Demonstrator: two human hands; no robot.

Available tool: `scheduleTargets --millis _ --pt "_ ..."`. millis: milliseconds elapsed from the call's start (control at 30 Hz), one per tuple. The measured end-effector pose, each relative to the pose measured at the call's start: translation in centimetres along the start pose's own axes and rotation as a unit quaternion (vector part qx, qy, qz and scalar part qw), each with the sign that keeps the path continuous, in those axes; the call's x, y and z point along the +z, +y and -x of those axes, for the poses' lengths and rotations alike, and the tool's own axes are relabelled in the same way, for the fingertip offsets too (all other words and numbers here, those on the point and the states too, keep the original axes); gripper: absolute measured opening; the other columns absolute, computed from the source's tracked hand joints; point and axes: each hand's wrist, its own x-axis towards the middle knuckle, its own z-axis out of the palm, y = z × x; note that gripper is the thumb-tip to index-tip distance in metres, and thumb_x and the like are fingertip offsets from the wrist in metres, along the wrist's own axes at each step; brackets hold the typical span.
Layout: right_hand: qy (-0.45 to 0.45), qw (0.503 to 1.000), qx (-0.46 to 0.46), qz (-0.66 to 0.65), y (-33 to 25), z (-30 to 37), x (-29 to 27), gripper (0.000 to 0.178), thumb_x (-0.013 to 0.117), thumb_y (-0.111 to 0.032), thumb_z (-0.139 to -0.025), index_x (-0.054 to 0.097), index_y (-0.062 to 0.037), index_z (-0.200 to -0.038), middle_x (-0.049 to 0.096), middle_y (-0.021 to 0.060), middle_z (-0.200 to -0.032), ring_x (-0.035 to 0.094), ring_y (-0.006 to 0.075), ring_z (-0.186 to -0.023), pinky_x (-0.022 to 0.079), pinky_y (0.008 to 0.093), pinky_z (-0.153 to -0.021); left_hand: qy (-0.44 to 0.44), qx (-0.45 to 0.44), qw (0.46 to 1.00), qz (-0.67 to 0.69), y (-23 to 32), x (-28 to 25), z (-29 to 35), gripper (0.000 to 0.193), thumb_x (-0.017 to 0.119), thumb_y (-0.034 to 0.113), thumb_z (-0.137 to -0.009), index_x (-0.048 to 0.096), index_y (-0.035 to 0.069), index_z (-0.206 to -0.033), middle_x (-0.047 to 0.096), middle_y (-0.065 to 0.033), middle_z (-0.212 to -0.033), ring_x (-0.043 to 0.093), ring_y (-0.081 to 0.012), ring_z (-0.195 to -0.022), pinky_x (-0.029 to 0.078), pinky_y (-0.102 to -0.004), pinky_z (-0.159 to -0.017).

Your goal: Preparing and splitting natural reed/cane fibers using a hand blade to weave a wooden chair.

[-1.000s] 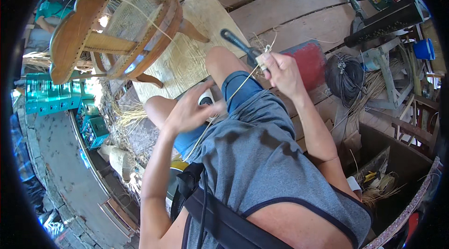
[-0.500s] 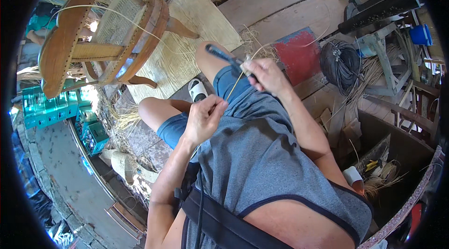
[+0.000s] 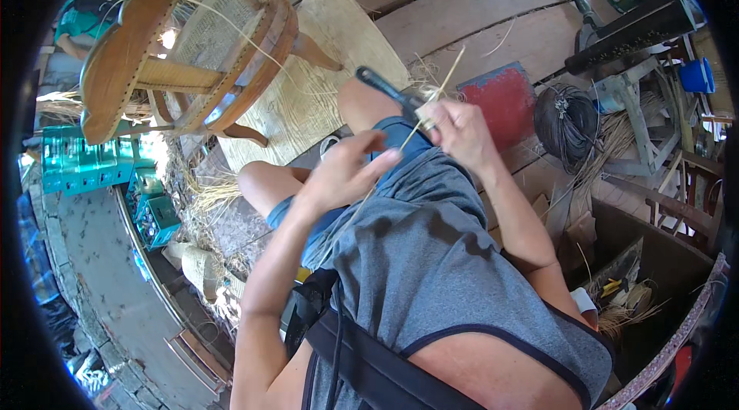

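Observation:
My right hand (image 3: 460,134) is closed above my lap, gripping a dark-handled tool (image 3: 382,87) with a looped end; its working part is hidden by the fingers. A thin pale cane strip (image 3: 449,80) runs through this grip, its free end sticking up. My left hand (image 3: 339,171), slightly blurred, has its fingers spread, the thumb close beside the strip's lower part. Whether the thumb touches the strip I cannot tell. Ahead on the left a carved wooden chair (image 3: 104,90) with woven cane lies tipped over. A long loose strand (image 3: 196,3) of cane arches across it.
A plywood sheet (image 3: 331,33) lies under the chair. To the right are a red board (image 3: 500,106), a black wire coil (image 3: 564,119) and a wooden stand (image 3: 640,110). Green crates (image 3: 85,167) stand on the left. Another person (image 3: 81,25) in green is at the far left.
My left hand has opened from a closed grip and moved up and right toward the right hand. The strip's free end now points up past the right hand. My view has shifted slightly.

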Motion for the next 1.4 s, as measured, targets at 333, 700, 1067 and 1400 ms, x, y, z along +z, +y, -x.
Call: scheduleTargets --millis 333,700,1067,1400 --pt "-0.019 0.998 0.058 -0.034 1.6 1.1 1.4 0.038 0.048 -0.030 -0.099 0.069 -0.0007 -0.087 0.058 0.0064 -0.055 0.056 0.0125 -0.048 0.043 0.0306 -0.047 -0.020 -0.021 0.995 0.095 0.6 3.3 -0.9 0.018 0.059 0.016 -0.095 0.060 0.000 -0.085 0.053 -0.0057 -0.058 0.046 -0.0108 -0.053 0.040 -0.0290 -0.050" --pt "0.050 0.968 0.107 -0.223 2.0 -4.2 -5.8 0.033 0.052 -0.030 -0.099 0.065 -0.0018 -0.088 0.052 -0.0004 -0.058 0.043 0.0043 -0.043 0.033 0.0196 -0.038 0.000 0.022 0.999 0.037 2.9 -1.2 7.1 0.013 0.060 0.012 -0.092 0.062 0.001 -0.085 0.058 -0.0105 -0.065 0.059 -0.0219 -0.057 0.046 -0.0317 -0.055" --pt "0.045 0.995 -0.055 0.071 -1.0 -1.9 -1.9 0.033 0.047 -0.028 -0.101 0.068 -0.0032 -0.096 0.056 0.0010 -0.061 0.052 0.0063 -0.054 0.042 0.0255 -0.050 0.003 0.068 0.996 0.062 1.7 1.2 -5.2 0.041 0.061 0.040 -0.093 0.064 0.000 -0.103 0.065 -0.0114 -0.079 0.063 -0.0220 -0.073 0.051 -0.0339 -0.069" --pt "-0.015 0.998 0.032 -0.047 0.7 -0.6 -0.1 0.038 0.046 -0.031 -0.101 0.065 -0.0017 -0.085 0.055 0.0035 -0.055 0.050 0.0095 -0.044 0.040 0.0281 -0.042 0.020 0.016 0.990 0.141 2.0 3.3 -4.1 0.018 0.059 0.014 -0.095 0.063 -0.002 -0.085 0.051 0.0017 -0.062 0.045 -0.0064 -0.059 0.039 -0.0257 -0.053"
